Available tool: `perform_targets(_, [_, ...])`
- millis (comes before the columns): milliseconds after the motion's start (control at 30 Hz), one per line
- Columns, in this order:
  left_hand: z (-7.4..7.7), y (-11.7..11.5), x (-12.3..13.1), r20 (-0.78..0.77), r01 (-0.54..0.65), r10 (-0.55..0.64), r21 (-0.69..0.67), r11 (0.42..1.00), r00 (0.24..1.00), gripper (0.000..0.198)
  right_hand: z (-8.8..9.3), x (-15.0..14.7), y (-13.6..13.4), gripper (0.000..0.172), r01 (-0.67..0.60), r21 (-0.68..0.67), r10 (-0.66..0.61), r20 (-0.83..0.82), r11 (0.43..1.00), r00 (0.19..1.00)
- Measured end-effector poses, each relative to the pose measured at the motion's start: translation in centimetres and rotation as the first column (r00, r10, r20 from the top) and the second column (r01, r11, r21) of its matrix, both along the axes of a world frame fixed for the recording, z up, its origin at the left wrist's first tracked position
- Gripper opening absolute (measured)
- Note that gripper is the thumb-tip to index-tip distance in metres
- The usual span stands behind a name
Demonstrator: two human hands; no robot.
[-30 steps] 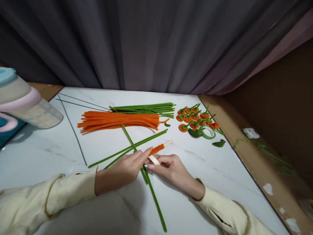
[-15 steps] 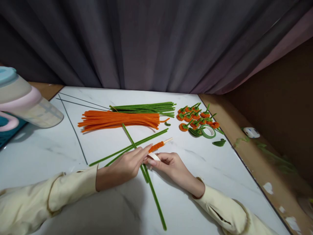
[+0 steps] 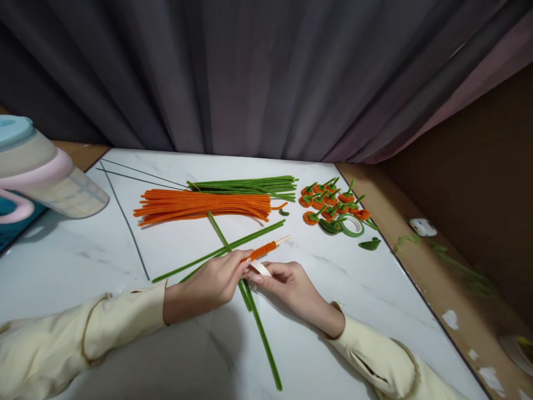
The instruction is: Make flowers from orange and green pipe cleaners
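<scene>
Between the fingers of my left hand [image 3: 214,280] is a thin pale stick wrapped with an orange pipe cleaner coil [image 3: 263,251], its bare tip pointing right. My right hand [image 3: 287,283] pinches a white ring or strip [image 3: 260,268] just below the coil, close to my left fingertips. Beneath both hands, long green pipe cleaners [image 3: 264,339] cross on the white table, partly hidden by my fingers. Two more green lengths [image 3: 245,239] lie slanted behind my left hand.
Orange pipe cleaners [image 3: 204,205] and green ones [image 3: 245,184] lie bundled behind. Small orange and green pieces [image 3: 331,197] sit at the right beside a green tape roll [image 3: 362,226]. A large cup [image 3: 62,180] stands left; thin dark wires [image 3: 129,222] lie near it.
The orange coil and stick have shifted slightly left and down, with more of the coil covered by my left fingers. My right hand has barely moved.
</scene>
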State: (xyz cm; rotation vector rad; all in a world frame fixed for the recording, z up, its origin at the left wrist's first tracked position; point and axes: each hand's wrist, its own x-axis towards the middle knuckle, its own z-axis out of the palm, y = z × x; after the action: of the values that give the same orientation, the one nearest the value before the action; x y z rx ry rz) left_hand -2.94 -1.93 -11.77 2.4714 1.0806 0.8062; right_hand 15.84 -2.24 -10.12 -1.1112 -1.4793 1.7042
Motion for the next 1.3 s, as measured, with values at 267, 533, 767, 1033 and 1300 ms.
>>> perform_targets(267, [-1.0, 0.0, -0.3, -0.055, 0.008, -0.001, 0.138, 0.99, 0.998, 0.028, -0.4, 0.1, -0.1, 0.031, -0.023, 0.023, 0.023, -0.001, 0.999, 1.0])
perform_targets(533, [-1.0, -0.1, -0.5, -0.229, 0.102, -0.003, 0.422, 0.901, 0.973, 0.036, -0.5, 0.1, 0.0, 0.037, -0.026, 0.044, 0.024, 0.04, 0.999, 0.999])
perform_targets(767, [-0.1, -0.1, -0.6, -0.272, 0.113, 0.01, 0.432, 0.895, 0.962, 0.034, -0.5, 0.1, -0.1, 0.038, -0.031, 0.054, 0.027, 0.07, 0.998, 0.997])
perform_targets(1033, [0.2, 0.2, -0.4, -0.26, 0.118, -0.017, 0.381, 0.917, 0.966, 0.039, -0.6, 0.2, 0.0, 0.039, -0.042, 0.061, 0.036, 0.085, 0.997, 0.996])
perform_targets(1300, [0.6, 0.3, -0.5, -0.286, 0.155, -0.03, 0.425, 0.892, 0.958, 0.044, -0.7, 0.3, -0.1, 0.04, -0.031, 0.075, 0.023, 0.103, 0.997, 0.994])
